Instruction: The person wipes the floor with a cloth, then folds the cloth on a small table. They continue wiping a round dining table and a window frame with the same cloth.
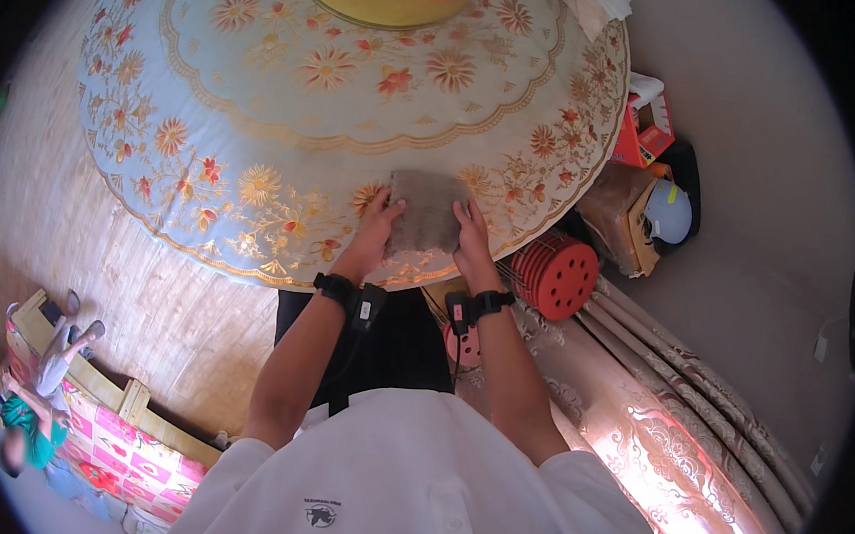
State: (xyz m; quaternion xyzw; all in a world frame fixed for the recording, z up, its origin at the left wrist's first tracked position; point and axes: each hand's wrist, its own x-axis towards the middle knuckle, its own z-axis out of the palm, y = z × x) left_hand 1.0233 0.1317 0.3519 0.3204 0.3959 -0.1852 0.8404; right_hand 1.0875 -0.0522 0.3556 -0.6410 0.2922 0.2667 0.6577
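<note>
A folded grey-brown cloth (426, 208) lies at the near edge of a round table (291, 102) covered with a pale, flower-patterned tablecloth. My left hand (376, 233) grips the cloth's left side, thumb on top. On the opposite side, my right hand (471, 238) holds the right edge the same way. The fingers beneath the cloth are hidden. Each wrist wears a black strap with a small device.
A yellow round turntable (385, 0) stands mid-table. Red stools (566, 280), a cardboard box (619, 215) and a red box (648, 134) are at the right, above patterned curtains (671, 448). A person (31, 429) sits on a pink-covered couch at lower left.
</note>
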